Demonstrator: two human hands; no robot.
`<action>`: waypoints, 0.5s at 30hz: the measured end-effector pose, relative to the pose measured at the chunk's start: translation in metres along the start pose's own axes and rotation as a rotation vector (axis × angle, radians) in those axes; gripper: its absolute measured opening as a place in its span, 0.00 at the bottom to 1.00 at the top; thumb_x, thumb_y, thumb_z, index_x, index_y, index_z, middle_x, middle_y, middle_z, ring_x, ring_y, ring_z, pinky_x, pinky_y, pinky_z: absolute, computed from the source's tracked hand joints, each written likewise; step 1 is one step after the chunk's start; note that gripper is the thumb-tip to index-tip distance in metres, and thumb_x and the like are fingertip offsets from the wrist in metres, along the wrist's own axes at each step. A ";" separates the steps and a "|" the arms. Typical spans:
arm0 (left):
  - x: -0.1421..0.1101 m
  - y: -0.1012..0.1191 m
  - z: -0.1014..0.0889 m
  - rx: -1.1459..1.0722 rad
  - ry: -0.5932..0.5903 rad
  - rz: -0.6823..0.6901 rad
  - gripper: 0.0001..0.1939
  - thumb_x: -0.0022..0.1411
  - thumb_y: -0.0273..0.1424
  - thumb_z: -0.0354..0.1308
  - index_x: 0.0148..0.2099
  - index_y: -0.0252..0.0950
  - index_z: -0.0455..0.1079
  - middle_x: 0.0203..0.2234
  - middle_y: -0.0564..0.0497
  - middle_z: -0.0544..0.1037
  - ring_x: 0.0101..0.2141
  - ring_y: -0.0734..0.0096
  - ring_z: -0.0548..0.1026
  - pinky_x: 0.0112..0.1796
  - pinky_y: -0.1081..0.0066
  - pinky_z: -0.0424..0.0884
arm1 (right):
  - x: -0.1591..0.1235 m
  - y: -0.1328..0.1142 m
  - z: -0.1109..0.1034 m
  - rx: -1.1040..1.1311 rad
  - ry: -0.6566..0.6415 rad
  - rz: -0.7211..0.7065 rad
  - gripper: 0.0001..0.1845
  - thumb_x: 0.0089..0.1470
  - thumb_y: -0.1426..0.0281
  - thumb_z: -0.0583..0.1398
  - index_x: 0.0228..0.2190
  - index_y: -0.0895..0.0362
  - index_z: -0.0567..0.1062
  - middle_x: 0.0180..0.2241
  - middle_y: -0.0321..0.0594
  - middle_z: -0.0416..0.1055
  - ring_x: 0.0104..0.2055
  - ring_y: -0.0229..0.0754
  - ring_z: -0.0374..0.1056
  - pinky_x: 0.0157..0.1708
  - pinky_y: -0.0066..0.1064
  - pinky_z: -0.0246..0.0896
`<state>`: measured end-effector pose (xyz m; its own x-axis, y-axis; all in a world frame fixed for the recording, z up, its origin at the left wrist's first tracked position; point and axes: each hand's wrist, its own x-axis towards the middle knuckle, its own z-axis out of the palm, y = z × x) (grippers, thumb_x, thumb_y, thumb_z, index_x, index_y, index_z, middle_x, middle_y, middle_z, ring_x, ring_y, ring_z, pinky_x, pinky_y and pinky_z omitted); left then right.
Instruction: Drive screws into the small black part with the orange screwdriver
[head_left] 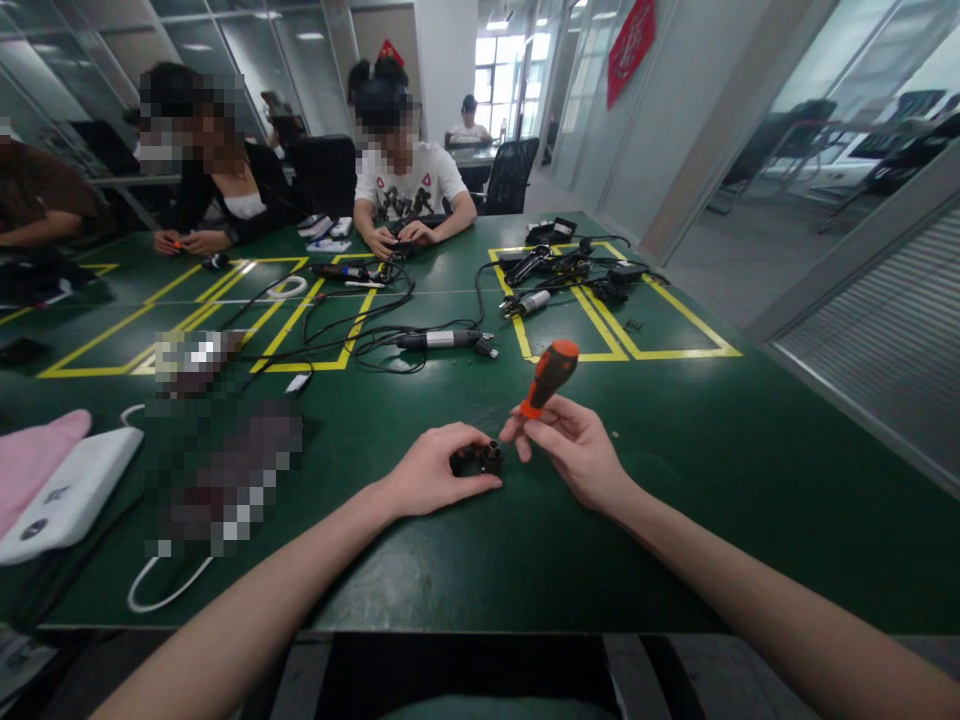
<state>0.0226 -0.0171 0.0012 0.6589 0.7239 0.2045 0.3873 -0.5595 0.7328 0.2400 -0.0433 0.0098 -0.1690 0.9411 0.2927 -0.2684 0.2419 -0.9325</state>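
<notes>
Near the middle of the green table, my left hand [439, 470] curls its thumb and fingers around a small black part [491, 457]. A round dark piece stands up at the part's right end; the rest is mostly hidden in my palm. To the right, my right hand [581, 450] grips a screwdriver [551, 378] with an orange and black handle. The handle leans up and to the right, its orange cap on top. I cannot make out the screwdriver's shaft or tip. A small gap separates my two hands.
Across the green table [712, 540] lie a grey-black corded tool [442, 340] and a heap of black cables [585, 275] within yellow tape. A white power bank [71, 495] and a pink item [37, 460] sit at left. Co-workers sit along the far side.
</notes>
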 end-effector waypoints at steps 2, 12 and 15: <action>0.000 0.000 0.000 -0.010 -0.004 0.000 0.15 0.60 0.37 0.72 0.46 0.37 0.77 0.39 0.49 0.83 0.37 0.65 0.79 0.41 0.67 0.74 | 0.000 0.000 0.000 -0.032 0.012 0.005 0.14 0.53 0.57 0.73 0.34 0.54 0.82 0.28 0.38 0.78 0.24 0.37 0.68 0.28 0.33 0.69; -0.001 0.001 -0.001 -0.007 -0.011 -0.006 0.15 0.60 0.37 0.71 0.46 0.36 0.77 0.39 0.49 0.83 0.37 0.65 0.79 0.42 0.67 0.74 | 0.001 -0.008 0.001 -0.079 0.018 0.020 0.17 0.49 0.58 0.75 0.37 0.55 0.83 0.27 0.37 0.80 0.23 0.36 0.69 0.27 0.34 0.72; 0.000 0.001 -0.002 0.012 -0.003 -0.004 0.15 0.60 0.38 0.71 0.45 0.36 0.77 0.38 0.49 0.83 0.37 0.65 0.79 0.41 0.67 0.74 | 0.000 -0.008 0.003 -0.058 -0.004 0.008 0.15 0.52 0.58 0.73 0.36 0.55 0.82 0.29 0.40 0.81 0.22 0.36 0.70 0.28 0.34 0.74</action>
<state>0.0219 -0.0174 0.0031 0.6591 0.7251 0.1997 0.3975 -0.5613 0.7259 0.2396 -0.0457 0.0180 -0.1744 0.9423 0.2858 -0.2113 0.2477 -0.9455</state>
